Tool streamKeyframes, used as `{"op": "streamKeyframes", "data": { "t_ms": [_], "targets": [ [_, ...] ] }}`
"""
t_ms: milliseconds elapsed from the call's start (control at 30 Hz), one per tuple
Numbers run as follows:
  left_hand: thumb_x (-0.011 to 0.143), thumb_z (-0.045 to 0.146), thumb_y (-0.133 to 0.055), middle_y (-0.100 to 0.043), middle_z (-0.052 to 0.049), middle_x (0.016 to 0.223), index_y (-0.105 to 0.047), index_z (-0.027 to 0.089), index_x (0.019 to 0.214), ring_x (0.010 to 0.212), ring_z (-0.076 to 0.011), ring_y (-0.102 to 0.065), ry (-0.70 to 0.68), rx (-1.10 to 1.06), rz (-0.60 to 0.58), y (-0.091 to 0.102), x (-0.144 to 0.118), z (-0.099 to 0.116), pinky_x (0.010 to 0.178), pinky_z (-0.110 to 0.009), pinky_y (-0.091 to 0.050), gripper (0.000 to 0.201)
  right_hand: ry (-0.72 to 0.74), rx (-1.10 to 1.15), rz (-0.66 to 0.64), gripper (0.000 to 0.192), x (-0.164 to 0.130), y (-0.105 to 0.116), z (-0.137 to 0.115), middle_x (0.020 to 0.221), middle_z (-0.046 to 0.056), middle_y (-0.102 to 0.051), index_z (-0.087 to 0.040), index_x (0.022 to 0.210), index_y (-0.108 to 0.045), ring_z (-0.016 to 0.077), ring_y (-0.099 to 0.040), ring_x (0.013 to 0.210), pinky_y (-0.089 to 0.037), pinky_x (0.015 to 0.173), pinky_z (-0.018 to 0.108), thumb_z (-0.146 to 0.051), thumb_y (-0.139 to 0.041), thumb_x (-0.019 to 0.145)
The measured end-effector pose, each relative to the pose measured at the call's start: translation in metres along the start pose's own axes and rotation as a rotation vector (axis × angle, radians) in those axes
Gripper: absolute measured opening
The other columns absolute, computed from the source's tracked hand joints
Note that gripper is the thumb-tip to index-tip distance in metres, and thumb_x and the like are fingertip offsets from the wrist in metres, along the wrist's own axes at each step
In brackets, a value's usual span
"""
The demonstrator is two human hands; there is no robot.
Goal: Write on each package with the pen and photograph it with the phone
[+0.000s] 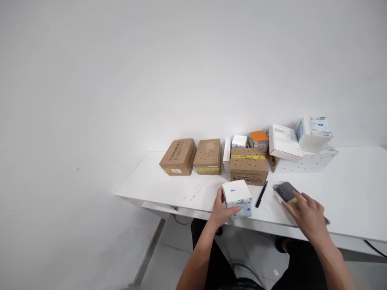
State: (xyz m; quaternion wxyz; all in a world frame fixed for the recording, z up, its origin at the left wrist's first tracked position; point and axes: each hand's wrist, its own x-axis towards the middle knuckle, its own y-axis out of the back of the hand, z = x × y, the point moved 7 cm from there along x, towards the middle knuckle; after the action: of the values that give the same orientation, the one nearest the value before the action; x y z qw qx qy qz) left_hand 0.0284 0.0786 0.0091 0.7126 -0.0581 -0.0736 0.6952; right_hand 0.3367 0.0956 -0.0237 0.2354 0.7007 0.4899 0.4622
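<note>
Left hand (222, 209) grips white box (237, 197); right hand (305, 211) on phone (286, 191).

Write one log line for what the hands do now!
left hand: grips white box | right hand: on phone | pen: between

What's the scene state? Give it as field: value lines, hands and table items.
left hand: grips small white box at the table's near edge
right hand: fingers rest on dark phone
pen: black, lies between white box and phone, touching neither
table: white
back row: three brown cartons, leftmost, several white boxes further right
wall: plain white
</note>
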Motion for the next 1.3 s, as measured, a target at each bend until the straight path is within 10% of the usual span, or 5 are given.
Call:
{"op": "streamKeyframes", "data": {
  "t_ms": [233,533,800,1133,1300],
  "targets": [
    [0.063,0.038,-0.082,-0.070,-0.013,0.104,-0.060,0.014,0.110,0.094,-0.0288,-0.067,0.169,-0.322,0.131,0.003,-0.012,0.011,0.079,-0.038,-0.053,0.056,-0.110,1.033,-0.697,0.078,-0.047,-0.021,-0.140,0.150,0.011,-0.038,-0.031,0.149,-0.025,0.0289,-0.056,0.118,-0.051,0.092,0.042,-0.049,-0.060,0.082],
    [0.077,0.058,-0.063,-0.062,-0.009,0.113,-0.050,0.026,0.128,0.094,-0.0220,-0.063,0.074,-0.322,0.197,0.044,-0.008,0.041,0.081,-0.037,-0.051,0.062,-0.535,1.374,-0.512,0.057,-0.007,-0.028,-0.169,0.113,0.006,-0.067,-0.028,0.128,-0.050,0.0210,-0.067,0.081,-0.057,0.059,0.030,-0.046,-0.068,0.077],
    [0.074,0.047,-0.066,-0.041,-0.014,0.140,-0.050,0.023,0.129,0.135,-0.0335,-0.031,-0.139,1.068,0.889,0.175,0.045,0.116,0.111,-0.050,-0.024,0.062,-0.519,1.414,-0.211,0.040,0.091,-0.015,-0.153,0.091,0.001,-0.069,-0.022,0.104,-0.063,0.0145,-0.067,0.069,-0.059,0.067,0.028,-0.043,-0.073,0.071],
    [0.067,0.080,-0.047,-0.030,-0.009,0.150,-0.050,0.036,0.133,0.135,-0.0480,-0.024,0.328,1.419,0.618,0.263,0.133,0.140,0.106,-0.062,-0.023,0.079,-0.466,1.081,0.112,0.047,0.035,-0.007,-0.130,0.094,0.006,-0.071,-0.022,0.117,-0.057,0.0230,-0.069,0.089,-0.054,0.085,0.043,-0.046,-0.066,0.078],
    [0.073,0.077,-0.041,-0.042,-0.014,0.136,-0.050,0.036,0.134,0.123,-0.0435,-0.042,0.385,1.393,0.685,0.274,0.105,0.136,0.102,-0.058,-0.030,0.074,-0.285,1.011,-0.208,0.031,0.010,-0.029,-0.169,0.073,0.005,-0.069,-0.021,0.097,-0.061,0.0211,-0.068,0.073,-0.054,0.074,0.036,-0.046,-0.060,0.080]
  ]
}}
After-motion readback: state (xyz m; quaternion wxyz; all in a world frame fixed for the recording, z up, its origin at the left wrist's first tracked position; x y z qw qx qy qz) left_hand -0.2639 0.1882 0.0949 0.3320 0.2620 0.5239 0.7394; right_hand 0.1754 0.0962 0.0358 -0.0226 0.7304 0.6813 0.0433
